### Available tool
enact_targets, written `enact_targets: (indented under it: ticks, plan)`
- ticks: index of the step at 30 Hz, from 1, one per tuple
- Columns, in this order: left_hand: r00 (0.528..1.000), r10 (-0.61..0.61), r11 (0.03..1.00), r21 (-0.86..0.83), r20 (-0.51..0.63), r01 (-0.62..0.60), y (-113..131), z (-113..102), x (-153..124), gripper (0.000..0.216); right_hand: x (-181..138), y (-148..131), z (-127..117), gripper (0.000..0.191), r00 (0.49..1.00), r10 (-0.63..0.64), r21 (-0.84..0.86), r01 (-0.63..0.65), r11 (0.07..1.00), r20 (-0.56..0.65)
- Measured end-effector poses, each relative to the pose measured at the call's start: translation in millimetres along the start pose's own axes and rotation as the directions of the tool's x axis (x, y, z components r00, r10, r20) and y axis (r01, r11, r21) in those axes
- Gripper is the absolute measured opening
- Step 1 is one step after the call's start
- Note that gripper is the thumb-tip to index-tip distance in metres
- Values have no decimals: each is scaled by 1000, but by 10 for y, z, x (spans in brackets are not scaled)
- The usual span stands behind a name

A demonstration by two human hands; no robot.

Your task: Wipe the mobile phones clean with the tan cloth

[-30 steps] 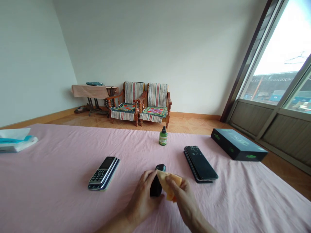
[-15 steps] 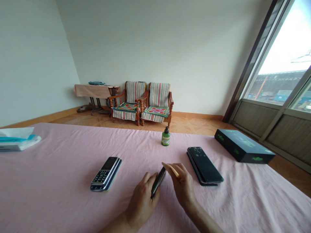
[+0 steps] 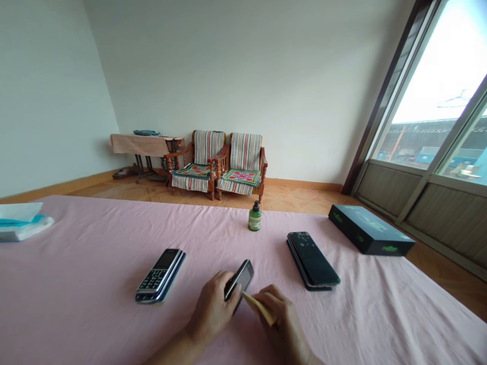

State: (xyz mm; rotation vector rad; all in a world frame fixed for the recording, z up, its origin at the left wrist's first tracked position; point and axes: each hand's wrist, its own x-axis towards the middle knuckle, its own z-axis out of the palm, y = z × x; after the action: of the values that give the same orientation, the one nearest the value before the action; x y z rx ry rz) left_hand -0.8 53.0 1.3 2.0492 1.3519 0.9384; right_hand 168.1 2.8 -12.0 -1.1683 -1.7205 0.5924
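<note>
My left hand (image 3: 214, 300) is closed around a small dark mobile phone (image 3: 243, 276), held tilted above the pink cloth with its screen partly showing. My right hand (image 3: 279, 310) pinches a thin yellowish-tan piece (image 3: 262, 308), perhaps folded cloth or paper; its material is unclear. The tip of that piece is close to the phone's lower right edge, and whether they touch I cannot tell. On the left lies a stack of keypad phones (image 3: 160, 276), a silver-and-black one on top. Dark smartphones (image 3: 314, 261) are stacked to the right of my hands.
A green bottle with a black top (image 3: 254, 217) stands beyond my hands. At the right is a black box with green marks (image 3: 369, 230); a tissue pack (image 3: 25, 228) lies far left. The pink cloth (image 3: 95, 253) covers the surface. Two wooden chairs (image 3: 243, 157) stand near the wall.
My left hand has turned the phone so its screen shows more. My right hand has moved down from the phone's top end toward its lower edge. The view has shifted slightly.
</note>
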Motion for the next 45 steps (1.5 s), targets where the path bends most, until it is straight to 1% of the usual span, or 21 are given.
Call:
enact_targets:
  ticks: [2,5,7,9,11,13,16,18,21,23,25,28,30,32,35,38,40,42,45]
  plan:
    - [997,-82,996,-17,11,82,-41,-28,55,22,-67,91,-81,20,999,40,-36,-40,999,-8]
    - [988,-150,986,-66,44,153,-95,-50,134,23,-137,180,-194,24,996,84,-48,-85,995,-19]
    - [975,-205,970,-119,89,214,-119,-35,178,26,-149,200,-249,28,993,104,-50,-107,993,-49]
    - [949,-267,938,-180,166,296,-126,10,222,31,-145,204,-287,33,989,115,-52,-120,991,-90]
    - [913,-317,897,-232,256,376,-109,90,284,34,-144,208,-308,34,986,114,-50,-121,991,-124]
    - [882,-339,861,-271,326,431,-64,204,379,35,-154,219,-317,34,984,108,-50,-116,992,-141]
    - [851,-336,820,-319,402,475,53,430,578,29,-177,243,-316,33,986,104,-63,-113,992,-134]
    - [821,-321,796,-335,471,504,146,588,709,23,-181,252,-309,33,987,111,-70,-119,990,-115]
    - [796,-259,777,-371,547,508,255,765,831,25,-172,257,-296,35,988,116,-85,-125,988,-102]
    - [789,-213,779,-387,576,493,281,821,853,26,-165,264,-285,35,989,111,-100,-121,988,-101]
    - [788,-185,792,-385,587,474,271,837,849,27,-161,276,-275,35,990,97,-113,-109,988,-105]
    - [793,-178,823,-353,583,445,234,833,838,27,-153,293,-263,35,991,74,-112,-86,990,-110]
    - [801,-170,846,-333,573,418,222,830,839,26,-146,296,-261,36,991,69,-108,-81,991,-116]
    - [819,-155,869,-318,553,379,223,818,837,31,-142,293,-263,38,991,67,-108,-80,991,-119]
    - [854,-127,909,-286,505,304,229,733,795,46,-148,291,-265,40,991,67,-108,-79,991,-115]
    - [884,-86,953,-221,459,208,219,506,682,53,-168,302,-257,44,991,78,-99,-89,991,-107]
    - [905,-50,978,-163,422,130,212,270,577,57,-184,318,-247,45,990,86,-97,-97,991,-111]
    - [926,-31,994,-88,376,70,208,-12,470,56,-197,341,-238,43,990,85,-97,-96,991,-116]
    - [956,-52,998,39,289,43,184,-460,342,54,-209,372,-232,40,992,79,-83,-88,993,-96]
